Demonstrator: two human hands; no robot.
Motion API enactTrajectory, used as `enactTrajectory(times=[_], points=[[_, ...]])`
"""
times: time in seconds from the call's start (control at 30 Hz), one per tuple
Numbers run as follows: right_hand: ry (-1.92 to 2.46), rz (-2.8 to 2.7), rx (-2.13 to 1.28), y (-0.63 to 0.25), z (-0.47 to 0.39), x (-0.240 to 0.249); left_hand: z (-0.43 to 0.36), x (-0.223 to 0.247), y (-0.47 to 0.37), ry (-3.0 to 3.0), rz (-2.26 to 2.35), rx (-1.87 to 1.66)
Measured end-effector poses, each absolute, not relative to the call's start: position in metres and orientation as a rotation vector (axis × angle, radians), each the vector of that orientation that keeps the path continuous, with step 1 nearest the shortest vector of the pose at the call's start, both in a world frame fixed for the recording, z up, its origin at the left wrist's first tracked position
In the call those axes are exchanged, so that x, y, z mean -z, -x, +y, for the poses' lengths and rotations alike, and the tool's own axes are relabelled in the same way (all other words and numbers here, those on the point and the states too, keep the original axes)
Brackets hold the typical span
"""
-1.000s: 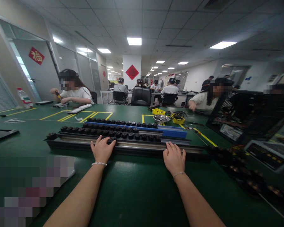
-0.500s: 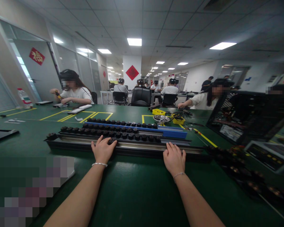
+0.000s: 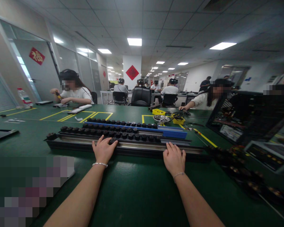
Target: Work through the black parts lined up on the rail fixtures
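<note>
A long black rail (image 3: 137, 147) with a metal-lined channel lies across the green table before me. My left hand (image 3: 103, 150) reaches over its near side, thumb and fingers around a small black round part (image 3: 113, 140) in the channel. Further right, my right hand (image 3: 174, 158) grips the same rail, its fingers over the channel and its thumb on the near side. One black part (image 3: 51, 136) sits at the rail's left end. Behind it are rows of black round parts (image 3: 125, 136), and a blue rail (image 3: 174, 134) carries another row.
A metal bowl (image 3: 161, 119) and yellow trays (image 3: 158, 112) stand beyond the rails. At right are an open computer case (image 3: 236, 116), a grey boxed device (image 3: 272, 156) and a dark chain of parts (image 3: 248, 176). Two people sit across the table (image 3: 130, 189).
My left hand has shifted very slightly to the right along with the black part. My right hand keeps its place. The hand of the person at right has moved slightly.
</note>
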State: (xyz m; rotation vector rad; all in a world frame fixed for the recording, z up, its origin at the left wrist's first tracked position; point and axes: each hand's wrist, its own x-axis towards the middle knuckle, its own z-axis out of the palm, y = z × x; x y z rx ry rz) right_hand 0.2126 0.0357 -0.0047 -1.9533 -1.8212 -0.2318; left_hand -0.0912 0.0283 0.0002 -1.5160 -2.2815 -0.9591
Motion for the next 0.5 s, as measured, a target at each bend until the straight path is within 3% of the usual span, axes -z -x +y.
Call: enactTrajectory(times=[0.5], points=[[1.963, -1.839, 0.193, -0.2126, 0.0342, 0.0015, 0.0299, 0.0019, 0.0894, 1.536, -2.205, 0.988]])
